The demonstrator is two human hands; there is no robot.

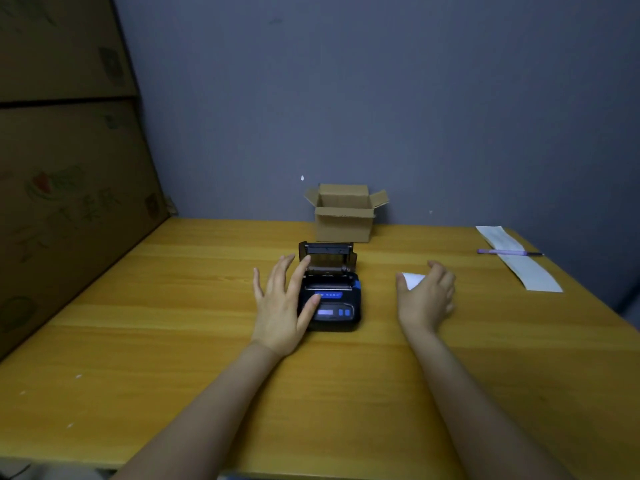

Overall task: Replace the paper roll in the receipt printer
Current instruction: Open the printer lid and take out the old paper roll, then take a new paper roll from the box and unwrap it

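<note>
A small black receipt printer (334,306) with blue buttons stands in the middle of the wooden table (138,341), its lid (327,252) raised at the back. My left hand (282,306) rests against the printer's left side, fingers spread, thumb on its front panel. To the right of the printer, my right hand (427,296) is curled around a white paper roll (414,279), which shows only partly between thumb and fingers. The paper bay under the lid is dark and I cannot tell what is inside.
An open small cardboard box (344,216) stands behind the printer against the grey wall. A long strip of receipt paper (519,259) with a purple pen (507,252) across it lies at the far right. Large cardboard boxes (62,168) line the left side.
</note>
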